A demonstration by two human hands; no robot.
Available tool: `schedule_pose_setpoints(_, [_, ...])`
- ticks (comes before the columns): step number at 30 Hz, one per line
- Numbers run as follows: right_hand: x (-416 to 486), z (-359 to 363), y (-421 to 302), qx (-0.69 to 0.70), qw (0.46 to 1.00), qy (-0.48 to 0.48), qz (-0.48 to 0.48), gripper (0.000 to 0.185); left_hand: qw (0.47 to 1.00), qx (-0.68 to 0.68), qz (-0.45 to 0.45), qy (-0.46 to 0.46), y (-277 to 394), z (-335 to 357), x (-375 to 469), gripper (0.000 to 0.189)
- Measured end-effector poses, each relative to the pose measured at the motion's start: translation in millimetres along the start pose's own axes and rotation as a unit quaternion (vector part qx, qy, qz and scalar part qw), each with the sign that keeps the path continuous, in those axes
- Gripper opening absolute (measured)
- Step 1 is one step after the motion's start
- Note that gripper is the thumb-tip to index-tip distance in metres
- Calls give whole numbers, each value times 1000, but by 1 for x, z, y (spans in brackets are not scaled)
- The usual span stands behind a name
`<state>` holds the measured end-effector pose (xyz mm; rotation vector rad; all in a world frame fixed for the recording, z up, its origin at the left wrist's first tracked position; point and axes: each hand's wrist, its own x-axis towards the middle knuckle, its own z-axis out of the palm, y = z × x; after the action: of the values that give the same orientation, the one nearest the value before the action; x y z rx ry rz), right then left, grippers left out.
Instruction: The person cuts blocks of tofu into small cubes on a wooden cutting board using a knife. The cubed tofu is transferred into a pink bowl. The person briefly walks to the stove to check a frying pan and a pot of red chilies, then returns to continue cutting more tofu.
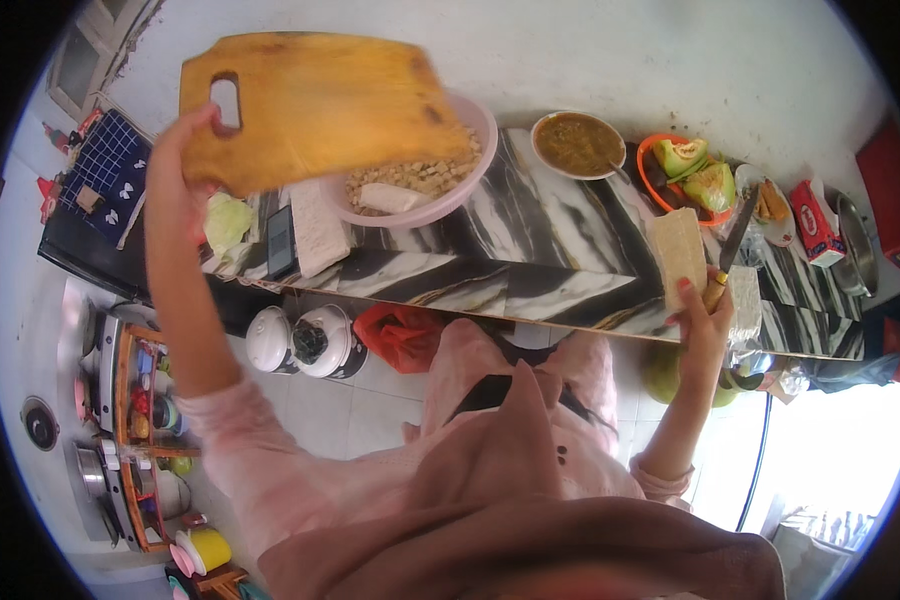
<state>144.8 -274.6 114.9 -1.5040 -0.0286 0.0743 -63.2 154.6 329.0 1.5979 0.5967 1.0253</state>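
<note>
My left hand (187, 157) grips a wooden cutting board (315, 112) near its handle slot and holds it raised over a pink plastic basin (487, 157). Inside the basin are many small pale brown cubes (427, 172) and a whitish block (390, 198). In my right hand (701, 315) are a knife (739, 232), its blade pointing up and away, and a pale tempeh-like block (679, 251). Beside that hand another wrapped block (745, 300) lies at the counter's edge. A larger pale block (316, 232) rests below the basin, next to a dark phone (280, 241).
On the marble-patterned counter (562, 232) stand a bowl of brown soup (579, 142), an orange bowl (649, 176) with cut green vegetables, a plate of food (776, 214), a red tissue pack (816, 221) and a metal pan (855, 240). Cabbage (227, 225) lies at the left.
</note>
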Motion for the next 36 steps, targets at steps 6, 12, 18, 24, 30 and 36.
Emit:
schedule_pose_setpoints(6, [1, -2, -5, 39, 998, 50, -27, 58, 985, -126, -118, -29, -114, 57, -127, 27])
schedule_pose_setpoints(12, [-2, -5, 4, -50, 998, 10, -29, 59, 883, -305, -329, -135, -228, 119, -181, 24])
schedule_pose_setpoints(18, [-11, 33, 40, -87, 988, -114, -48, 50, 953, -72, -266, -127, -268, 136, -138, 21])
schedule_pose_setpoints(24, [6, 72, 67, -216, 944, -166, -187, 42, 916, 363, 122, -121, -242, 145, -116, 31])
schedule_pose_setpoints(30, [30, 90, 63, -230, 892, -267, -282, 42, 844, 255, 329, -338, -243, 208, -132, 57])
schedule_pose_setpoints(36, [11, 58, 52, -340, 921, -111, -155, 29, 828, 319, 276, -369, -257, 217, -137, 47])
